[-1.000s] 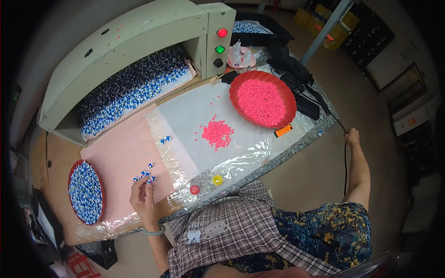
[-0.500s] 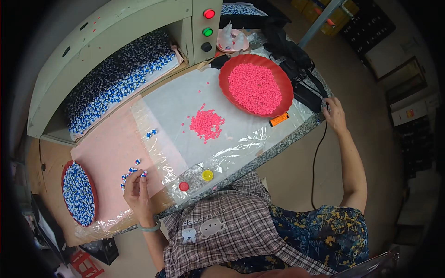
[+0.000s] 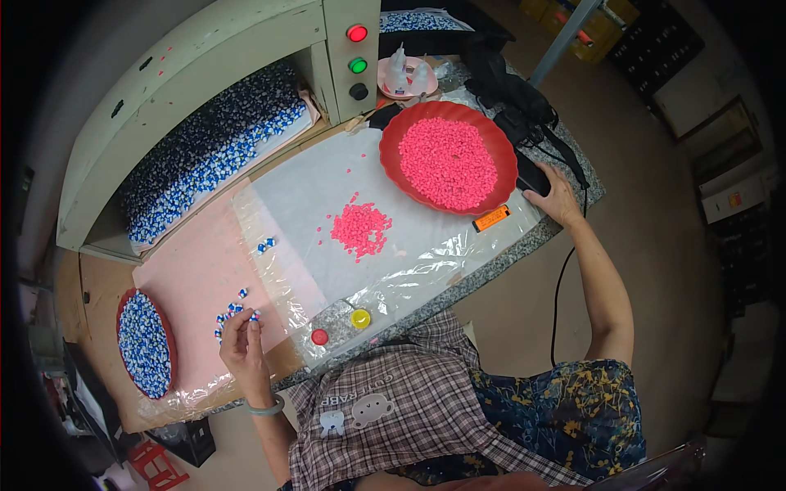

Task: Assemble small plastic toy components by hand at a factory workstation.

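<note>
blue-white piece [image 3: 255, 317] pinched at tips of left hand [image 3: 246, 353]; right hand [image 3: 560, 199] at black object [image 3: 533, 176], grip unclear

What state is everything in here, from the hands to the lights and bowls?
Left hand: pinching a small blue-and-white piece
Right hand: open, at a black object; contact unclear
Red light: lit
Green light: lit
Large red bowl: filled with pink pieces
Left red dish: filled with blue-and-white pieces
Pink heap: loose, scattered
Machine: front open, blue-and-white pieces inside
</note>
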`<state>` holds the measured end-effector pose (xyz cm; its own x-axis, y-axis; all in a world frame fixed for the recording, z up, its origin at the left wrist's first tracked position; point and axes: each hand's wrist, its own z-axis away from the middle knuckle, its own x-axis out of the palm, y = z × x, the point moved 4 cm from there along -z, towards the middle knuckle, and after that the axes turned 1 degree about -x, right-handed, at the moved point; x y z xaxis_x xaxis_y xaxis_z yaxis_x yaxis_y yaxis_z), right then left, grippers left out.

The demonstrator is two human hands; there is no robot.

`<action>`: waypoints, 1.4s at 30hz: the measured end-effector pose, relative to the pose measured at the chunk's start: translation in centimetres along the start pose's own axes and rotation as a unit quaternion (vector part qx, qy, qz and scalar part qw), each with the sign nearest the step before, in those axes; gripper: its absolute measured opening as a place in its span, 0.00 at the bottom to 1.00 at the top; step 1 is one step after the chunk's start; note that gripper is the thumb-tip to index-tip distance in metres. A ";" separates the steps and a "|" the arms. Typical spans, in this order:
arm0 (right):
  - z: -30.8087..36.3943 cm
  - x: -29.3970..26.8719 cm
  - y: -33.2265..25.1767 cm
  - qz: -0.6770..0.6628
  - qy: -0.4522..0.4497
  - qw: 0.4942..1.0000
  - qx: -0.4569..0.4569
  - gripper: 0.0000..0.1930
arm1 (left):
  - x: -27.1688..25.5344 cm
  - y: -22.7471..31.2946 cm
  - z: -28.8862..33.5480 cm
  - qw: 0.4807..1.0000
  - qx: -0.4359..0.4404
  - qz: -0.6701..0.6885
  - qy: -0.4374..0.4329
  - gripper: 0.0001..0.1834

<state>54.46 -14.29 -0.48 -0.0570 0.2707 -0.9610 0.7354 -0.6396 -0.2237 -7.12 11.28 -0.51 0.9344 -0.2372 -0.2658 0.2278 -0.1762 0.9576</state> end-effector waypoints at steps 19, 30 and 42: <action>4.3 -5.8 -20.7 -0.148 0.045 0.953 -0.259 0.10 | 2.0 0.1 -3.1 0.998 0.004 -0.057 0.006 0.09; 7.9 4.0 -31.9 -0.301 -0.076 0.893 -0.325 0.11 | 1.0 2.0 -6.1 0.903 0.171 -0.389 0.073 0.12; 8.0 5.5 -34.5 -0.205 -0.079 0.887 -0.406 0.06 | 6.3 2.1 -10.4 0.915 0.230 -0.332 -0.005 0.15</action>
<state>23.39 3.46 0.65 -0.4783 0.2162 -0.8512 0.8715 0.2364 -0.4297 2.12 19.31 0.95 0.6291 0.0589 -0.7751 0.6026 -0.6668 0.4385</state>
